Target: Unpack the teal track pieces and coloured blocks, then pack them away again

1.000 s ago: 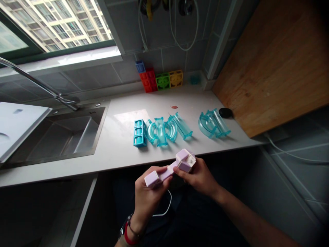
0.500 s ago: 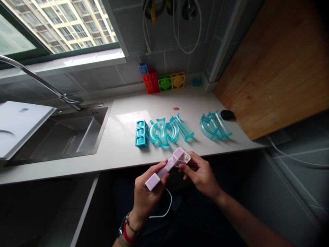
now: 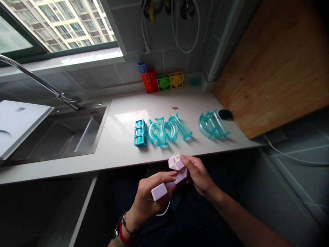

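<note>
Low in front of the counter edge, both my hands hold a jointed snake puzzle (image 3: 181, 175) made of lilac and white segments. My left hand (image 3: 152, 192) has its fingers wrapped round the lower-left end, where a square lilac face shows. At the other end, my right hand (image 3: 199, 175) grips the upper segments, with the thumb on top near a block that is bent over. Fingers cover part of the puzzle's middle. Beyond it on the counter stand a stack of blue cube blocks (image 3: 140, 133) and clear teal track pieces (image 3: 161, 132), some curved and some straight.
More teal track pieces (image 3: 214, 124) lie to the right beside a dark oval object (image 3: 225, 114). Red blocks (image 3: 149, 81), green blocks (image 3: 163, 82) and yellow blocks (image 3: 177, 80) stand by the wall. At left is a sink (image 3: 77, 137) with a faucet (image 3: 68, 99); a wooden board (image 3: 272, 68) rises at right.
The puzzle has changed shape: its upper end now bends up and left instead of running on to the right. My right thumb has moved on top, and both hands sit slightly lower.
</note>
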The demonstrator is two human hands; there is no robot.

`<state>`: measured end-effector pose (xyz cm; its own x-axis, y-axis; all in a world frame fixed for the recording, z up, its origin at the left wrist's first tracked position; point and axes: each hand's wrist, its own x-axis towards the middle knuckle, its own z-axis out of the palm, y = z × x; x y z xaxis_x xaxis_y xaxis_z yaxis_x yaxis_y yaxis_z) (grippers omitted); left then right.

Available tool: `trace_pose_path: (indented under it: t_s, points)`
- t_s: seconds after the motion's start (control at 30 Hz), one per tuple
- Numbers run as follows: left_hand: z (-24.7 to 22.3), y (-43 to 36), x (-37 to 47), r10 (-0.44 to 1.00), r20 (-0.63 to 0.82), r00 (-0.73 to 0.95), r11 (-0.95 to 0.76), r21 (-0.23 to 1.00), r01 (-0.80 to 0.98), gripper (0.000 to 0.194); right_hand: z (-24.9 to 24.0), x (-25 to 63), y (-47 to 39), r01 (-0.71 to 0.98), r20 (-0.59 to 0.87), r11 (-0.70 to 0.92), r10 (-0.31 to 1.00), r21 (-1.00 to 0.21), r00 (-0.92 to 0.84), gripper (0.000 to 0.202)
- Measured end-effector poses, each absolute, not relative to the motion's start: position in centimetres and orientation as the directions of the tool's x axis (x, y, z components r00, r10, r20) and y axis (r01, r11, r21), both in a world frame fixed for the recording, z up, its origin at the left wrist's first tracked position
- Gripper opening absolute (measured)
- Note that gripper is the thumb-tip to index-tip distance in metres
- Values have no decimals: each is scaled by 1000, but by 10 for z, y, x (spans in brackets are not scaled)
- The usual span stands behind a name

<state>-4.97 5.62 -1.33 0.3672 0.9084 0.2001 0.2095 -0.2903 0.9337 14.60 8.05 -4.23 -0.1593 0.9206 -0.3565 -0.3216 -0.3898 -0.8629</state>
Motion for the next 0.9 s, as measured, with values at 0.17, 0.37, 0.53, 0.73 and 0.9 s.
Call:
trace_pose_path:
  t_s: [0.17,0.37,0.53,0.73,0.9]
  points:
    - [-12,59,-60,969,72,238,-115,978,172,27,-36,150,83,-444,-403,-501,864,-743,-301,47]
    - [-18,66,-73,962,-144,233,149,989,0,18,-32,161,82,-397,-382,-555,815,-731,-436,42]
    - [-22,51,-55,986,-50,161,37,996,82,13,-38,151,77,-438,-371,-488,869,-755,-329,40]
    - [-1,49,-54,991,-32,132,14,991,135,15,-39,159,78,-308,-225,-286,950,-907,-218,36]
    - [3,63,-70,846,-377,376,455,879,-144,25,-15,200,100,24,203,241,864,-970,-461,70]
